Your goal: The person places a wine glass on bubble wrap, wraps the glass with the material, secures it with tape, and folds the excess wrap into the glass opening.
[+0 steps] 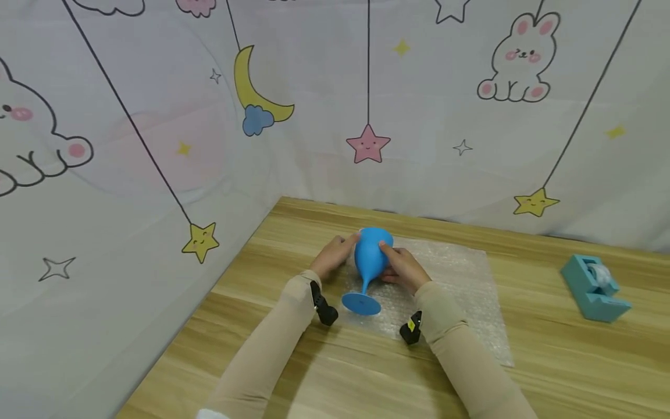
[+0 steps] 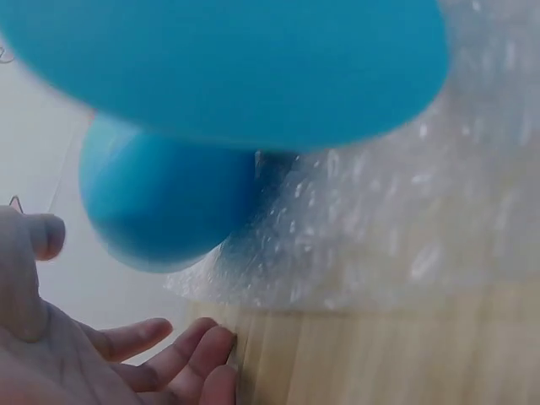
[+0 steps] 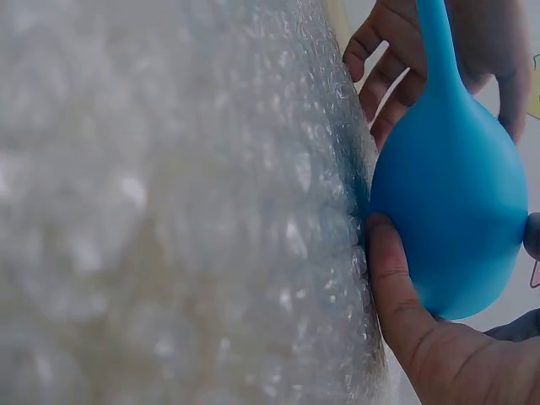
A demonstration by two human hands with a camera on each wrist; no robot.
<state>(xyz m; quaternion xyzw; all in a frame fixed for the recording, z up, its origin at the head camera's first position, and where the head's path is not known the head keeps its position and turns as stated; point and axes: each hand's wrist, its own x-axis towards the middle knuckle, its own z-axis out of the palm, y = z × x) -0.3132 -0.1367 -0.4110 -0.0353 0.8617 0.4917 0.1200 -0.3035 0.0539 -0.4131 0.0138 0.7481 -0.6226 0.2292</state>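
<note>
A blue wine goblet is tilted over the bubble wrap, its round foot towards the person and its bowl away. My right hand holds the bowl from the right, thumb on one side and fingers on the other; in the right wrist view the bowl sits between them. On the bowl's left side is my left hand, its fingers loosely spread. The left wrist view shows a gap between those fingers and the bowl, while the goblet's foot fills the top.
A teal tape dispenser with a roll of clear tape stands on the right of the wooden table. A white cloth printed with rabbits and stars hangs behind and to the left. Each wrist carries a small black camera.
</note>
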